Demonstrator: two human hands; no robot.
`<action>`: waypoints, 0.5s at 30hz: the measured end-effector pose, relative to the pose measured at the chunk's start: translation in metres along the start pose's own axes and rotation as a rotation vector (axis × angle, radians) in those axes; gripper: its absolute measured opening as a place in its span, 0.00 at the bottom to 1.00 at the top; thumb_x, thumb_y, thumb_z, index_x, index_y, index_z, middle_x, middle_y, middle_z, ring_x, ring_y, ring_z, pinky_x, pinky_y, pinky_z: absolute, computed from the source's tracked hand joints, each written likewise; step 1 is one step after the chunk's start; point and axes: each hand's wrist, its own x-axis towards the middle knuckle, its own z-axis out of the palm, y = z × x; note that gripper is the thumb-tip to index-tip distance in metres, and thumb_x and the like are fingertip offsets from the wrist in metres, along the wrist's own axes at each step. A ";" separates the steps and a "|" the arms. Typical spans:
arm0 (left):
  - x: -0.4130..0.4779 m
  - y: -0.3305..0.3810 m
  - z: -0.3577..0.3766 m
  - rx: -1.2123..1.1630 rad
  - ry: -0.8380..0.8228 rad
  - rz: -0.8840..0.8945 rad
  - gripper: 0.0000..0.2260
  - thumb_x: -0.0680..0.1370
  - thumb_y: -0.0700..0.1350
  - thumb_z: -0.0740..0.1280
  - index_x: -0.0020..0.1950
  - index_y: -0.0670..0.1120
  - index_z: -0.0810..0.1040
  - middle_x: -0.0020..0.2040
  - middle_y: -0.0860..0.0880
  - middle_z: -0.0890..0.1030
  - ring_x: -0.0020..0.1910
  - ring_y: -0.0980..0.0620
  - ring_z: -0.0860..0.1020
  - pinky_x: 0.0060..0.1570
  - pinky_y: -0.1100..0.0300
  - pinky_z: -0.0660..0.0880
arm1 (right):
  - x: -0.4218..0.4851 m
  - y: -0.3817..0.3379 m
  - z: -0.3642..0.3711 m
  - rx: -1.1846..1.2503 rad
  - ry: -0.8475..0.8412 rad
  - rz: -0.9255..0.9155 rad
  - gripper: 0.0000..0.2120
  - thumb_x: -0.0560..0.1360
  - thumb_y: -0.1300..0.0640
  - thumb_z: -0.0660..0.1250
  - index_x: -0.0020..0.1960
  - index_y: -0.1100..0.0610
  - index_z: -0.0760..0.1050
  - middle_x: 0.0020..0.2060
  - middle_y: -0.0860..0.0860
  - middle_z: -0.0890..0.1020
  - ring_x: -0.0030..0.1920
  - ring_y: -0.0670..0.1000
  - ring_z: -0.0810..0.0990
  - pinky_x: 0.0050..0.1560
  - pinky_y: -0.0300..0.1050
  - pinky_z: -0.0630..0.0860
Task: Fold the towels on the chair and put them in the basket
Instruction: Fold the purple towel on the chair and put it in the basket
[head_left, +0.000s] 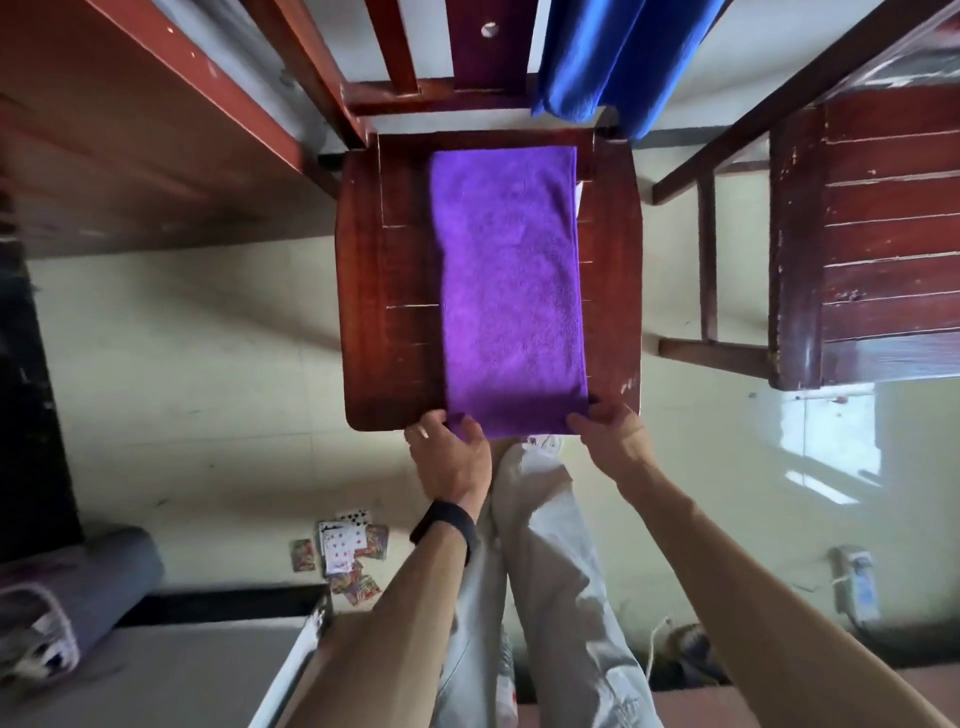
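Purple towel (511, 280) lay in a long strip on the chair seat (389, 260), reaching away from the fingers. Left hand (449, 447) and right hand (610, 431) each pinched a near corner; the cloth looked soft, light, limp.

Purple towel (511, 291) folded lengthwise, flat on chair seat (384, 312), blue towel (613, 57) over backrest
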 end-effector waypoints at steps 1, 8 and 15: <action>0.001 -0.004 -0.001 -0.030 -0.038 -0.020 0.11 0.78 0.45 0.68 0.56 0.39 0.77 0.57 0.37 0.75 0.55 0.38 0.75 0.55 0.51 0.71 | 0.000 0.001 -0.001 0.064 -0.006 0.006 0.18 0.67 0.46 0.74 0.52 0.55 0.81 0.40 0.49 0.83 0.44 0.54 0.81 0.47 0.47 0.75; 0.012 -0.017 -0.022 -0.394 -0.313 -0.166 0.04 0.78 0.48 0.69 0.46 0.50 0.76 0.42 0.48 0.84 0.36 0.52 0.84 0.43 0.54 0.76 | -0.016 0.004 -0.006 0.411 -0.080 0.023 0.08 0.72 0.59 0.76 0.47 0.55 0.78 0.42 0.53 0.82 0.43 0.52 0.82 0.45 0.47 0.78; -0.002 -0.025 -0.063 -0.448 -0.375 -0.212 0.10 0.76 0.42 0.72 0.51 0.48 0.71 0.44 0.45 0.84 0.32 0.52 0.82 0.29 0.63 0.70 | -0.064 0.018 -0.011 0.626 -0.098 0.095 0.12 0.74 0.63 0.76 0.52 0.59 0.74 0.39 0.59 0.84 0.38 0.53 0.84 0.44 0.44 0.82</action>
